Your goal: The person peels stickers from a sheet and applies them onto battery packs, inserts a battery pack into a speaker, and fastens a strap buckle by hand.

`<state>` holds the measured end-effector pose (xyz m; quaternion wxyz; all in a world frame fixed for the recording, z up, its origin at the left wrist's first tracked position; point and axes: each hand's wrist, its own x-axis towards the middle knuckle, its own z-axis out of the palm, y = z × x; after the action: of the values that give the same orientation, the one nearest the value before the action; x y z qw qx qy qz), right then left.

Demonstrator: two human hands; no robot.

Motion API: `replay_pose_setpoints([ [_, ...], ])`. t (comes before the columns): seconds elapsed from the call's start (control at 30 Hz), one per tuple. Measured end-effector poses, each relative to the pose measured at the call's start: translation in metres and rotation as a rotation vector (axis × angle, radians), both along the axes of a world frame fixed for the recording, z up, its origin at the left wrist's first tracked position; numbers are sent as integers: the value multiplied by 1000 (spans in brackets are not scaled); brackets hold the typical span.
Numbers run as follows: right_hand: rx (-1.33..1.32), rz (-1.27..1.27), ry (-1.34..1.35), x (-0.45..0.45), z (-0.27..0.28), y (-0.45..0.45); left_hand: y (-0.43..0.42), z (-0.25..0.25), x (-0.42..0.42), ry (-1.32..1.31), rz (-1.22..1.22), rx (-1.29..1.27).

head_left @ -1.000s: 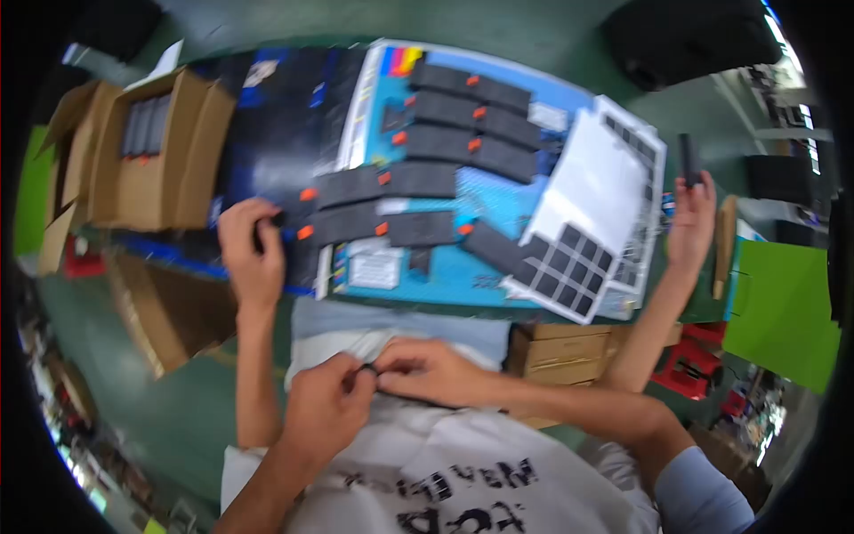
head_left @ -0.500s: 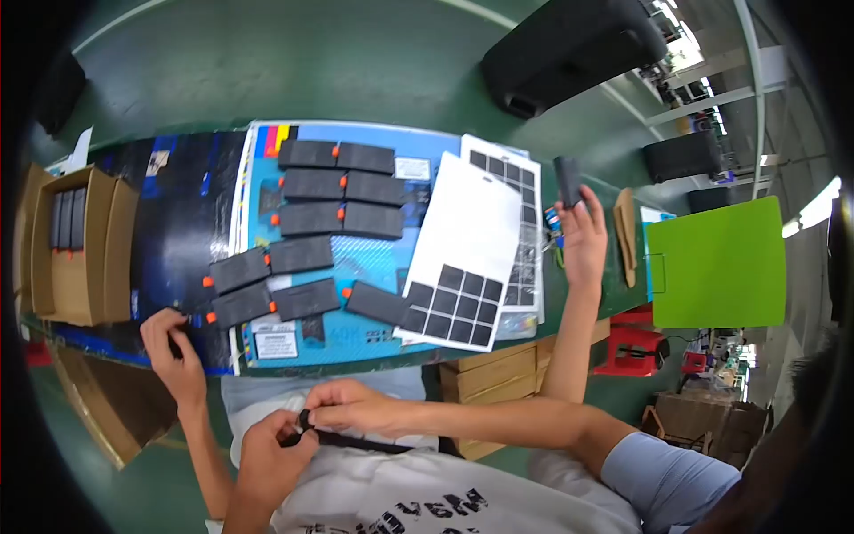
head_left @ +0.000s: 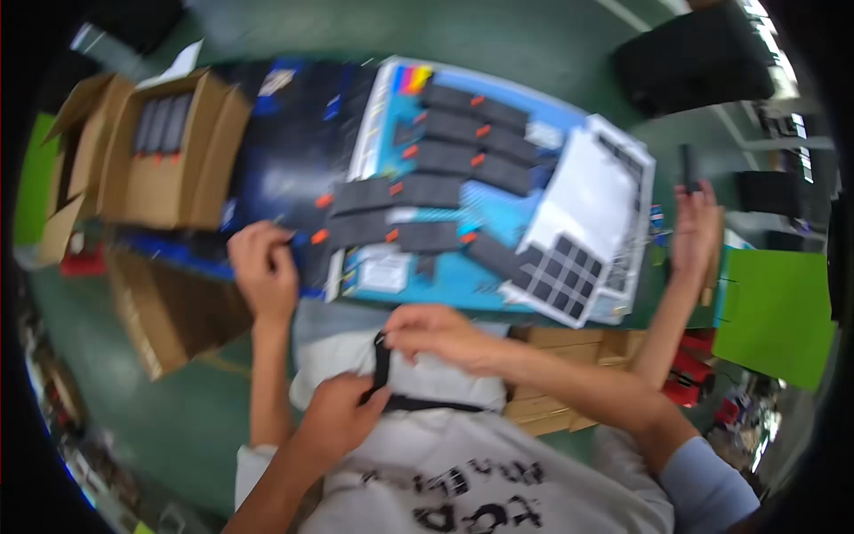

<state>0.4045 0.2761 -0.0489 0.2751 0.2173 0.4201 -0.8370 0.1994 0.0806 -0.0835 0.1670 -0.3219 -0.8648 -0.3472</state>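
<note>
My left hand point(head_left: 263, 262) rests at the table's near edge, fingers loosely bent and apart, nothing visible in it. At the far right my raised right hand point(head_left: 694, 227) grips a slim dark rectangular block point(head_left: 687, 165). Several black blocks point(head_left: 436, 191) with orange tips lie in rows on a blue printed mat point(head_left: 489, 289) between my hands. White sheets with black squares point(head_left: 578, 196) overlap the mat's right side. In front of my white shirt, another person's two hands point(head_left: 431, 338) hold the end of a black strap point(head_left: 436, 405) that runs across my waist.
An open cardboard box point(head_left: 205, 178) with black blocks stands on the table's left end. More cardboard point(head_left: 169, 311) is below it. Cartons point(head_left: 551, 374) sit under the table. A large black case point(head_left: 694, 58) stands behind, and a green panel point(head_left: 774, 311) is at right.
The view has swung left, so everything sits further right. The other person's hands have drawn apart, and the strap's end now stands upright between them. My right hand still holds the block.
</note>
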Motion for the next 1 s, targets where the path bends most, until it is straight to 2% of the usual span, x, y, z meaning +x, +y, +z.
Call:
replay_pose_setpoints([
  [0.13,-61,66,126,7,9,-15,-1,-3,-3,-24,-2,28],
  [0.2,-1,211,175,17,19,-18,-3,-4,-1,-67,16,22],
  [0.23,144,357,206,18,27,-16,-4,-4,-1,-66,21,20],
  [0.3,157,382,211,27,21,-27,-7,-1,-1,-47,10,13],
  [0.33,63,428,173,26,13,-28,-7,0,0,-43,2,9],
  [0.37,56,426,171,24,11,-30,-4,0,0,-36,-7,12],
  [0.47,-99,347,-86,15,13,-30,0,-4,-3,-25,-30,21],
  [0.57,-89,308,-150,21,7,-42,-7,-10,-5,-31,-28,37],
  [0.67,-165,424,-287,10,13,-40,-3,-4,-5,-32,-18,76],
  [0.83,-214,437,-321,11,11,-45,-3,-6,-6,-29,-12,73],
  [0.9,-185,323,-375,14,13,-49,-4,-8,-7,-27,-12,62],
  [1.0,-222,314,-384,15,6,-48,-5,-13,-10,2,-30,46],
])
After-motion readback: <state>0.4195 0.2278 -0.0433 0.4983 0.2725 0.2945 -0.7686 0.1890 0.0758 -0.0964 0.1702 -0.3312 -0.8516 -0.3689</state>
